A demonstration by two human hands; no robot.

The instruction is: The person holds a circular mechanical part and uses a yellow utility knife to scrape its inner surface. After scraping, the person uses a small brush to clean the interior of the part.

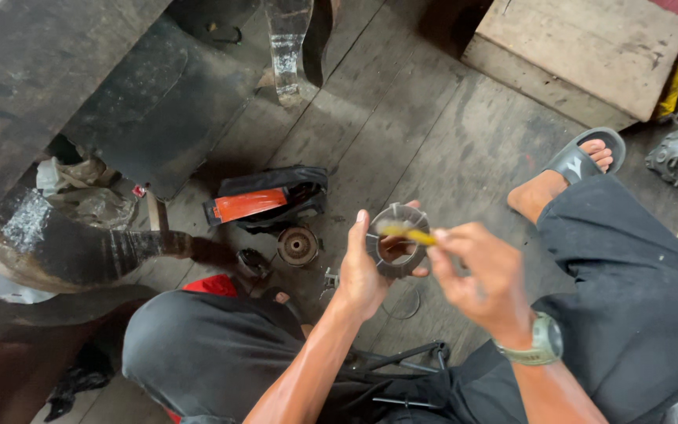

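Dark trouser knees fill the bottom of my view, and between them both forearms rise toward a grey metal ring (396, 241), the landmark I place everything by. It is a thick round part with a notched rim and a rusty brown hollow centre, held upright above the floor. My left hand (364, 271) has its grip closed around the ring's left edge, thumb up along the rim and fingers behind. My right hand (476, 275), just right of the ring, pinches a thin yellow tool (410, 233) whose tip lies across the ring's face; the motion blurs it, so I cannot tell its exact shape. A drab green watch (544, 341) sits on that wrist.

Just left of the ring, on the worn grey plank floor (433, 118), lies a small rusty round pulley-like part (298, 246). Further left and up rests a black pouch with an orange panel (264, 200). Below the ring a thin wire loop (408, 302) lies flat. Well right and above, a foot in a black slide sandal (578, 161) stands on the planks, beside a pale wooden board (582, 51).
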